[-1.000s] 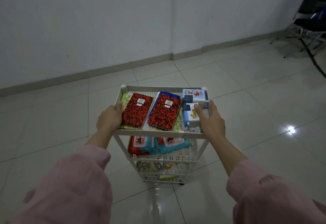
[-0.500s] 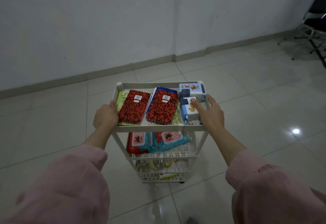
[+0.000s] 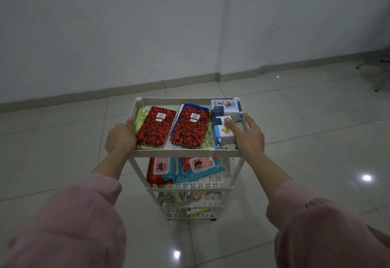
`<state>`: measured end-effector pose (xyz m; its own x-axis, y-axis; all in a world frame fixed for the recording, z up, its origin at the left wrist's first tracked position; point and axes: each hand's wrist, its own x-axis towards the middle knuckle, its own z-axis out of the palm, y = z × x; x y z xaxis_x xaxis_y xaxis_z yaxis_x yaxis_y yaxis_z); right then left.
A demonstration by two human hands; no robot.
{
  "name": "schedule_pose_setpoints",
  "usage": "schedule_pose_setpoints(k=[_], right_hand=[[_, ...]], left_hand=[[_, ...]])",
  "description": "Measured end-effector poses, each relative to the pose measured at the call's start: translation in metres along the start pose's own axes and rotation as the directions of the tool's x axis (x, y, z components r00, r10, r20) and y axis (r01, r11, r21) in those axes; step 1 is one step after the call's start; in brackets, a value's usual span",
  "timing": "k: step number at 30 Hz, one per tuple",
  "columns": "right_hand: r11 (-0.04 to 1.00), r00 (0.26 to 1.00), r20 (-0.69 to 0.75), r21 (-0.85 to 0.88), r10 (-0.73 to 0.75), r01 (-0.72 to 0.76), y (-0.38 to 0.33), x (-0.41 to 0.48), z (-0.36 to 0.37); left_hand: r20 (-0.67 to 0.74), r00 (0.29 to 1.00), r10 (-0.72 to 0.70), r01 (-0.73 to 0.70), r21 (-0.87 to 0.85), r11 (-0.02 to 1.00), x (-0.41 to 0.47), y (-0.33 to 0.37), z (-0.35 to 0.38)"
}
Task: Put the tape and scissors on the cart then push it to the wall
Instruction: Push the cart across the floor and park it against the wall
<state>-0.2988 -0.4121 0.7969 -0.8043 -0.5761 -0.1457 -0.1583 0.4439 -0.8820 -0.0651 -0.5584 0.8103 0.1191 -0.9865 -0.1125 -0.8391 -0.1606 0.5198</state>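
A white three-tier cart (image 3: pixel 185 152) stands on the tiled floor, a tile or so short of the white wall (image 3: pixel 126 25). My left hand (image 3: pixel 120 138) grips the top tray's left rim. My right hand (image 3: pixel 248 136) grips the right rim, thumb over a small white-and-blue box (image 3: pixel 223 134). Rolls of tape (image 3: pixel 179 196) lie on the third shelf down, seen through the frame. A yellow-green item (image 3: pixel 198 212) shows at the lowest shelf's edge; I cannot tell if it is the scissors.
Two red speckled notebooks (image 3: pixel 157 125) and a second printed box (image 3: pixel 224 106) fill the top tray. Red and teal wipe packs (image 3: pixel 185 167) lie on the middle shelf. A grey baseboard (image 3: pixel 105 93) runs along the wall. Chair legs (image 3: pixel 377 76) stand at the far right.
The cart has rolled forward toward the wall with both hands on its rims. The chair at the right has slid nearly out of view.
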Motion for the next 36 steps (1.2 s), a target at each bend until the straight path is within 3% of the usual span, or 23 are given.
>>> schedule_pose_setpoints(k=[15,21,27,36], right_hand=[[0.999,0.999,0.030,-0.036,-0.036,0.037,-0.012,0.052,0.016],[0.968,0.995,0.027,-0.234,-0.092,0.096,-0.014,0.057,0.006],[0.856,0.986,0.152,-0.498,-0.071,0.138,-0.013,0.070,0.000],[0.810,0.975,0.167,-0.544,-0.148,0.217,0.001,0.109,-0.046]], left_hand=[[-0.020,0.999,-0.031,0.031,-0.003,1.000,0.044,0.020,0.024],[-0.017,0.998,-0.058,0.058,-0.028,0.998,0.022,0.022,0.024],[-0.014,0.997,-0.071,0.071,-0.019,0.997,0.000,0.027,0.030],[-0.065,0.995,-0.082,0.080,-0.032,0.996,-0.024,0.067,0.066]])
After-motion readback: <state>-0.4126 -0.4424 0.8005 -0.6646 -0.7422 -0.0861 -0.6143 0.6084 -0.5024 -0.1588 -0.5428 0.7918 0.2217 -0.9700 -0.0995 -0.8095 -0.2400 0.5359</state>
